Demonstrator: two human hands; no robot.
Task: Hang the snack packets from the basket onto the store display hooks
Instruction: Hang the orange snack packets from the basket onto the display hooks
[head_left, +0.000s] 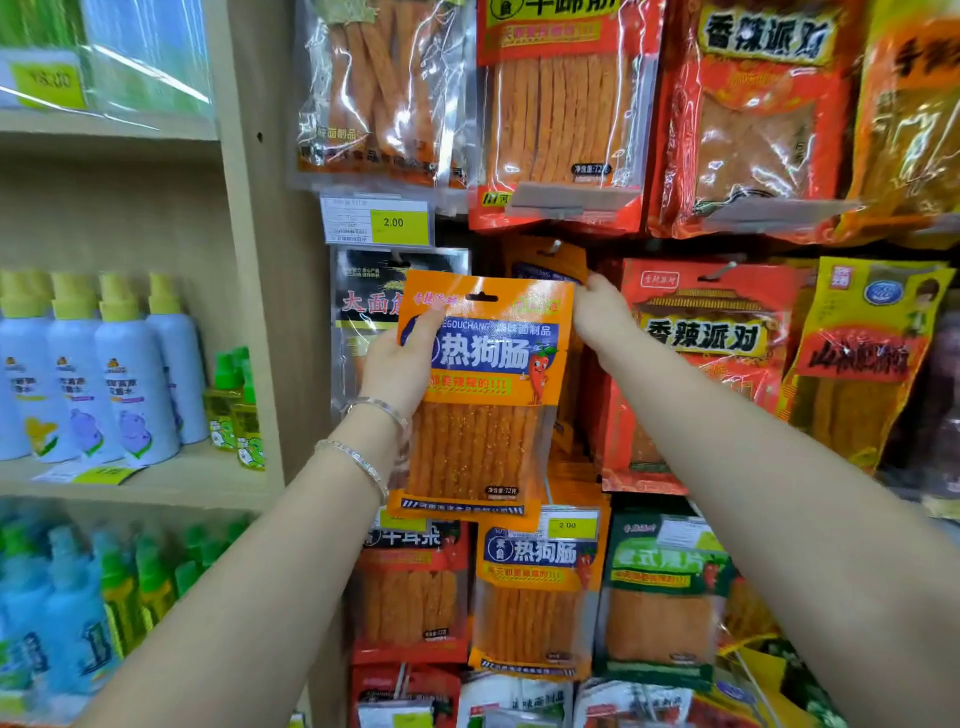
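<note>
- Orange packet (483, 395) hangs upright, long axis vertical, hole (482, 297) at 12 o'clock, before the display.
- Left hand (400, 369) grips its 9 o'clock edge, thumb in front.
- Right hand (602, 312) reaches behind its 2 o'clock corner; pinching or not, I cannot tell.
- Hook (555, 247) lies at 1 o'clock from the hole, nearer the right hand.

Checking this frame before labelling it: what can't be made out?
Head view only.
The fingers of the right hand: hidden behind the orange plastic snack packet that the left hand grips.
The basket: outside the frame.
The yellow-green price label on the upper-left shelf: figures motion-blurred.
</note>
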